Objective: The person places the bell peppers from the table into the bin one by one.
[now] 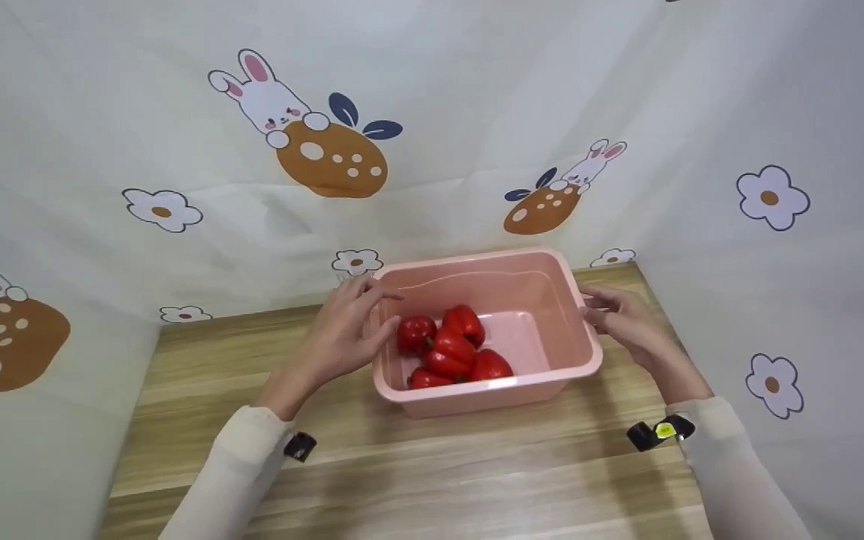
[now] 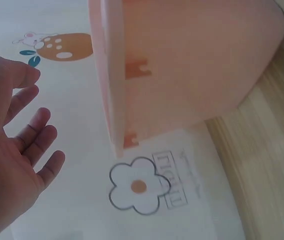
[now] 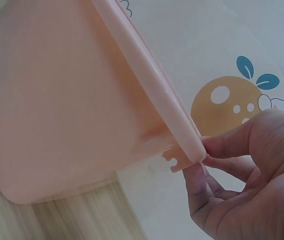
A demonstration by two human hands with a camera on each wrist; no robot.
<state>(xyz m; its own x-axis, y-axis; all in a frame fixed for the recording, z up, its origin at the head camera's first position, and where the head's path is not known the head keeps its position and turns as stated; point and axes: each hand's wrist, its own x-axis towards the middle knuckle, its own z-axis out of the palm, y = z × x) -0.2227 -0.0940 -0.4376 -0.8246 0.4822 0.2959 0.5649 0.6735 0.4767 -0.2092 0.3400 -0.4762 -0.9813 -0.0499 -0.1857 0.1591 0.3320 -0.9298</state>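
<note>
A pink plastic basin stands on the wooden table, with several red bell peppers bunched in its left half. At the basin's right side, my right hand pinches the rim between thumb and fingers; the right wrist view shows the thumb and fingertips meeting on the basin's rim. My left hand hovers at the left rim, its fingers loosely bent and holding nothing. In the left wrist view a gap separates those fingers from the rim. The peppers are hidden in both wrist views.
Behind the table hangs a pale cloth printed with rabbits and flowers, close to the basin's far edge. More of this cloth encloses the left and right sides. A small dark device sits on each wrist.
</note>
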